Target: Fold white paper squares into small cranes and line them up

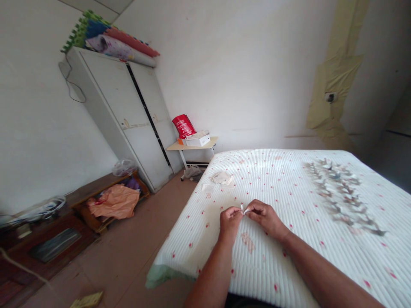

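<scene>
Between my two hands, above the bed's white ribbed cover (257, 273), is a small white folded piece of paper (245, 211) with narrow points. My left hand (230, 221) pinches its left side between thumb and forefinger. From the right, my right hand (267, 219) pinches the other side the same way. The fingertips hide much of the paper. Several rows of small folded paper figures, like paper cranes (337, 175), stand on the cover to the right. Beyond my left hand lie some pale papers (221, 178) on the bed.
A small table (175, 146) behind the bed bears a red bag (184, 125) and a white box (199, 140). At left are a grey cabinet (118, 102) with foam mats (128, 40) on top, and a low wooden bench (77, 205) with an orange cloth or bag (115, 202).
</scene>
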Available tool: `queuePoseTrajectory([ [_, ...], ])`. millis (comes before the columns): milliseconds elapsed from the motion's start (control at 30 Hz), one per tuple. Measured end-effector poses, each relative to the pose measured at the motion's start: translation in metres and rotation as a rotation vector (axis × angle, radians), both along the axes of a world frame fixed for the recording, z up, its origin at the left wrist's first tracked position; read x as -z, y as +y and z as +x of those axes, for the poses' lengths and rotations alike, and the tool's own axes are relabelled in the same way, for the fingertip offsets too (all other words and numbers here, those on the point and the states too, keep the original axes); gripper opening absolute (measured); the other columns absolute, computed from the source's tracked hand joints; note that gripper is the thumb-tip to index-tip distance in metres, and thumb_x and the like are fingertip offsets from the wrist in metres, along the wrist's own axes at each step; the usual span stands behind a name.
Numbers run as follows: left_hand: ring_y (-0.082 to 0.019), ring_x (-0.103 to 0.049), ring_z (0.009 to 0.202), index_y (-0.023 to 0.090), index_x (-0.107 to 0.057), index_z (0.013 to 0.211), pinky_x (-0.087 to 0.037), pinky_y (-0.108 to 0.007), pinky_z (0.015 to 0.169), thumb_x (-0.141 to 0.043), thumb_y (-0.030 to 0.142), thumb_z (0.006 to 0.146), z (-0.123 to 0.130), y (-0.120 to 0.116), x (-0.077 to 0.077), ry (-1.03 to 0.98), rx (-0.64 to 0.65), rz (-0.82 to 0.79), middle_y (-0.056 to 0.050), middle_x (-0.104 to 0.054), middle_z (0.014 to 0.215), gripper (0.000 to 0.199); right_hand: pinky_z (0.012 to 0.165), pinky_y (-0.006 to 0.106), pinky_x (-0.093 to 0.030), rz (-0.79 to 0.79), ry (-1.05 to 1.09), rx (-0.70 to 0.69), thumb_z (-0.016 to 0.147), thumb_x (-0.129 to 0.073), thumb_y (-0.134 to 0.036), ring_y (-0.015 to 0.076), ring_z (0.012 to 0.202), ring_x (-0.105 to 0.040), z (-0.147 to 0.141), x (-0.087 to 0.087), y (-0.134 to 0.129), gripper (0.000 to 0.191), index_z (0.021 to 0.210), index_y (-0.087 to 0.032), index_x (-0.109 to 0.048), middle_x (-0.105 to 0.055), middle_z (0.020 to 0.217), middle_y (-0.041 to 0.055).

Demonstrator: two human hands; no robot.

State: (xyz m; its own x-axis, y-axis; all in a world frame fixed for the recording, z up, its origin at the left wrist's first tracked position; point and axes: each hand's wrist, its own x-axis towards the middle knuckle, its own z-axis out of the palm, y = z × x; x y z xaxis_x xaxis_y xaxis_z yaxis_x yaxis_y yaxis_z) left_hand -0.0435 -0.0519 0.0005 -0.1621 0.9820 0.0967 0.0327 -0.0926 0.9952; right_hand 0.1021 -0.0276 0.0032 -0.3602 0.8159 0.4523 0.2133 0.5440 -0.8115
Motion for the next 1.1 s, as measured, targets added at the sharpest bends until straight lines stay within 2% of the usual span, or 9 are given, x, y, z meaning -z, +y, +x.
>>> queuePoseTrajectory([
  [300,-0.008,-0.037,0.053,0.012,-0.061,0.060,-0.029,-0.019,0.052,-0.056,0.029,0.062,-0.0030,0.0027,0.0066,0.050,0.048,0.032,0.004,-0.044,0.051,0.018,0.053,0.022,-0.035,-0.330,0.179,0.030,0.066,-0.064,-0.034,0.0093,0.056,-0.045,-0.0036,0.0029,-0.0007,0.021,0.074,-0.017,-0.054,-0.050,0.061,-0.0042],
  [500,-0.008,-0.039,0.054,0.012,-0.062,0.062,-0.029,-0.019,0.052,-0.058,0.030,0.062,-0.0034,0.0022,0.0081,0.027,0.071,0.021,0.003,-0.046,0.052,0.019,0.051,0.022,-0.034,-0.510,0.219,-0.069,0.062,-0.067,-0.037,0.0083,0.052,-0.044,-0.0024,0.0004,-0.0005,0.024,0.070,-0.016,-0.058,-0.055,0.060,-0.0029],
  [733,-0.008,-0.041,0.055,0.011,-0.060,0.066,-0.032,-0.020,0.055,-0.062,0.031,0.060,-0.0030,0.0002,0.0053,-0.024,0.164,0.033,0.002,-0.050,0.056,0.021,0.043,0.020,-0.025,-0.565,0.230,-0.036,0.059,-0.069,-0.034,0.0054,0.043,-0.035,0.0002,-0.0009,0.0008,0.022,0.065,-0.016,-0.059,-0.048,0.050,-0.0062],
  [1100,-0.008,-0.041,0.055,0.012,-0.060,0.064,-0.031,-0.020,0.055,-0.059,0.032,0.064,-0.0008,0.0011,0.0036,-0.033,0.077,0.033,0.003,-0.049,0.056,0.021,0.044,0.020,-0.027,-0.553,0.138,-0.100,0.063,-0.064,-0.040,0.0056,0.044,-0.035,0.0029,0.0006,0.0009,0.025,0.067,-0.016,-0.058,-0.047,0.052,-0.0056],
])
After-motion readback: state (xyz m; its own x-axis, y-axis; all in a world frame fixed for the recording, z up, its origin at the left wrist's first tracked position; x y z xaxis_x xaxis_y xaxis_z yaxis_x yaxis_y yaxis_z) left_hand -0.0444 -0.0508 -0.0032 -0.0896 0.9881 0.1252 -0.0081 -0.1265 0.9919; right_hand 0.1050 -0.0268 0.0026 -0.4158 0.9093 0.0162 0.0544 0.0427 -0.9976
